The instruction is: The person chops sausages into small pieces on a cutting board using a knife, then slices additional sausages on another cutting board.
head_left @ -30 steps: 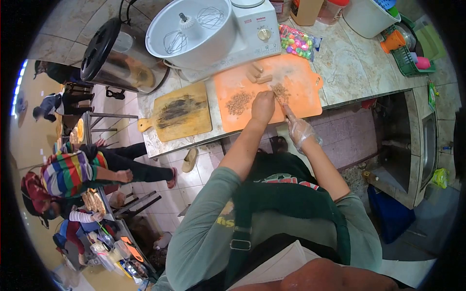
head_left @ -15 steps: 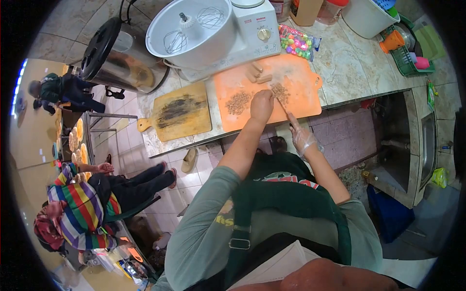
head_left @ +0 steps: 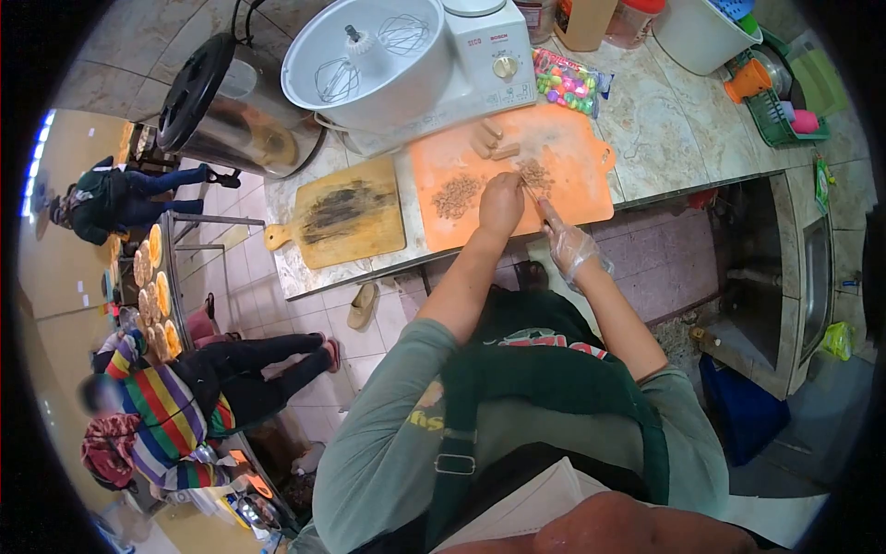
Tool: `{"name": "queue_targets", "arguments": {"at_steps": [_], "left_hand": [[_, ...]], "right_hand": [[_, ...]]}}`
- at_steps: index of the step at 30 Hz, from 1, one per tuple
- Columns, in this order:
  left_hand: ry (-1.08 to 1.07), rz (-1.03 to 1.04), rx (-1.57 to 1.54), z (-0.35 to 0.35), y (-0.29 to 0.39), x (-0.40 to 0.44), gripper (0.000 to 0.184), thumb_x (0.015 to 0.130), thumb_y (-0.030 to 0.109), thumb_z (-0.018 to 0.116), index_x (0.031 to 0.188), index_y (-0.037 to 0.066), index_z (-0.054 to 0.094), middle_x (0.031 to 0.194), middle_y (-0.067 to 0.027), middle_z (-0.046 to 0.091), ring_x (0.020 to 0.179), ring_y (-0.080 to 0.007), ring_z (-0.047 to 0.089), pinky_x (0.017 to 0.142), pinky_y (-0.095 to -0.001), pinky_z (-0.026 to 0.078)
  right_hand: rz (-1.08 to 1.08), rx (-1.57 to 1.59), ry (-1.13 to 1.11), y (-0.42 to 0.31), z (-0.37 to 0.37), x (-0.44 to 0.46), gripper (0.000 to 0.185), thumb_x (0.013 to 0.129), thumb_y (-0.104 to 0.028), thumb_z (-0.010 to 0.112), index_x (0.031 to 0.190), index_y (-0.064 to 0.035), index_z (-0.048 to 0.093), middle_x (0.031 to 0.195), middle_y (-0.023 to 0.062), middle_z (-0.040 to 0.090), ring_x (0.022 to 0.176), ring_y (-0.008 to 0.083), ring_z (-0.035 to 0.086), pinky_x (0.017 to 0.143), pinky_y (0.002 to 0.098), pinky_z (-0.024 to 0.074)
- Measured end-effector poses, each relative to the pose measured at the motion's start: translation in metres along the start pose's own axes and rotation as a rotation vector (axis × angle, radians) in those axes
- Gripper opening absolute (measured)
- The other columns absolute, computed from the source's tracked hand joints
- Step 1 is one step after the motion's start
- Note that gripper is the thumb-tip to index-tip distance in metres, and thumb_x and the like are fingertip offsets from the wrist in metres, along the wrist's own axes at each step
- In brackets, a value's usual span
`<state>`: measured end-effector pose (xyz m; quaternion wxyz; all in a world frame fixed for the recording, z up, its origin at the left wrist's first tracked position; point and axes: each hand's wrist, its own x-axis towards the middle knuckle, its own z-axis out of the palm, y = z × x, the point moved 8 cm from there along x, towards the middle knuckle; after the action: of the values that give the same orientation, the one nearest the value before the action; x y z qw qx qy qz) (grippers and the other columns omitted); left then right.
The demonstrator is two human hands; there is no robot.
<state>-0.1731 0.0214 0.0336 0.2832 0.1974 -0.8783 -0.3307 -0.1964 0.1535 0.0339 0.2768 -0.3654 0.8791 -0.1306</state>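
My right hand (head_left: 574,252), in a clear plastic glove, grips a knife (head_left: 548,211) by its handle. The blade points away from me, beside the fingers of my left hand (head_left: 501,205). That hand is bare and closed over the orange cutting board (head_left: 577,198); whatever its fingers hold is hidden. Small brown chopped bits form one pile (head_left: 456,198) to the left of my left hand and another pile (head_left: 534,173) just beyond the blade. Several uncut sausage pieces (head_left: 498,150) lie farther back on the board.
A wooden board (head_left: 349,210) lies left of the orange one. Behind stand a mixer (head_left: 489,65) and a bag of colourful candies (head_left: 569,85); a green dish rack (head_left: 773,120) is right. One person in a striped top (head_left: 175,406) and another person (head_left: 101,198) are at left.
My right hand and the knife have shifted slightly forward and left, while my left hand stays almost in place. At left, the person in stripes has risen, and the other person has changed posture.
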Motion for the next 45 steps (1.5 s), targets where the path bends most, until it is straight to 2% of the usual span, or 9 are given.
{"name": "queue_targets", "arguments": {"at_steps": [5,12,14,23,29,32,38,41,45], "left_hand": [[-0.01,-0.017,0.005,0.002,-0.002,0.0,0.005,0.071,0.003,0.051,0.071,-0.001,0.054,0.072,-0.0185,0.054,0.071,-0.0353,0.052,0.064,-0.042,0.042],[0.017,-0.022,0.009,-0.004,-0.002,-0.001,0.007,0.071,0.005,0.054,0.069,-0.001,0.057,0.071,-0.0175,0.055,0.071,-0.0342,0.053,0.063,-0.04,0.043],[0.038,-0.037,-0.016,-0.006,-0.005,-0.002,0.008,0.07,0.006,0.055,0.068,-0.001,0.057,0.071,-0.0173,0.055,0.071,-0.034,0.054,0.063,-0.0397,0.043],[-0.029,-0.028,0.044,-0.003,-0.005,0.0,0.008,0.07,0.006,0.054,0.067,-0.001,0.057,0.07,-0.0167,0.055,0.069,-0.0335,0.053,0.062,-0.0399,0.043],[-0.034,-0.017,0.024,-0.004,-0.001,0.0,0.008,0.07,0.006,0.054,0.066,-0.001,0.056,0.069,-0.0174,0.054,0.069,-0.0341,0.053,0.062,-0.0409,0.042],[-0.043,-0.032,0.074,-0.003,-0.007,-0.001,0.008,0.07,0.006,0.054,0.067,-0.001,0.057,0.07,-0.0176,0.055,0.069,-0.0339,0.053,0.062,-0.0405,0.042],[-0.026,-0.026,0.043,-0.002,-0.01,-0.003,0.009,0.069,0.006,0.055,0.066,-0.001,0.057,0.069,-0.0173,0.055,0.069,-0.0335,0.053,0.062,-0.0402,0.043],[-0.019,-0.019,0.069,-0.005,-0.008,-0.003,0.007,0.067,0.004,0.056,0.062,-0.001,0.054,0.066,-0.0159,0.054,0.066,-0.0317,0.053,0.062,-0.0397,0.043],[-0.025,0.002,0.068,-0.005,-0.003,-0.003,0.005,0.067,0.003,0.055,0.063,-0.001,0.054,0.067,-0.0156,0.054,0.066,-0.0316,0.053,0.062,-0.0398,0.043]], "right_hand": [[0.002,0.079,-0.026,-0.001,0.008,0.023,0.046,0.09,-0.026,0.031,0.133,-0.0258,0.016,0.087,0.0247,0.057,0.079,0.0405,0.055,0.07,0.0481,0.0414],[0.01,0.071,-0.01,0.006,0.012,-0.01,0.047,0.09,-0.025,0.032,0.133,-0.0264,0.016,0.082,0.0269,0.057,0.077,0.0418,0.055,0.068,0.0486,0.0409],[0.113,-0.012,-0.124,0.009,0.012,-0.02,0.049,0.089,-0.022,0.035,0.133,-0.0267,0.013,0.081,0.0261,0.057,0.077,0.0398,0.056,0.068,0.048,0.0421],[-0.016,-0.022,0.012,-0.003,0.001,-0.007,0.048,0.089,-0.025,0.031,0.134,-0.0269,0.012,0.085,0.0255,0.057,0.077,0.0414,0.055,0.067,0.0497,0.0415],[0.011,-0.032,-0.08,-0.004,0.009,0.021,0.05,0.089,-0.027,0.031,0.135,-0.0275,0.009,0.087,0.0255,0.058,0.079,0.04,0.057,0.069,0.0492,0.0419],[-0.008,-0.015,-0.009,-0.006,0.006,0.005,0.05,0.09,-0.026,0.031,0.135,-0.0267,0.009,0.083,0.0266,0.057,0.077,0.0412,0.056,0.067,0.0496,0.0417],[0.04,-0.008,-0.058,0.009,0.015,-0.02,0.049,0.089,-0.024,0.033,0.134,-0.025,0.013,0.076,0.0258,0.057,0.072,0.0431,0.055,0.064,0.0505,0.0407],[0.003,0.048,0.026,0.002,0.004,-0.017,0.048,0.089,-0.025,0.033,0.133,-0.0251,0.015,0.078,0.025,0.057,0.073,0.0421,0.055,0.065,0.0506,0.041],[0.03,-0.019,-0.015,-0.007,-0.004,-0.014,0.048,0.089,-0.024,0.033,0.133,-0.0265,0.015,0.084,0.0245,0.058,0.079,0.0393,0.056,0.07,0.0478,0.0423]]}}
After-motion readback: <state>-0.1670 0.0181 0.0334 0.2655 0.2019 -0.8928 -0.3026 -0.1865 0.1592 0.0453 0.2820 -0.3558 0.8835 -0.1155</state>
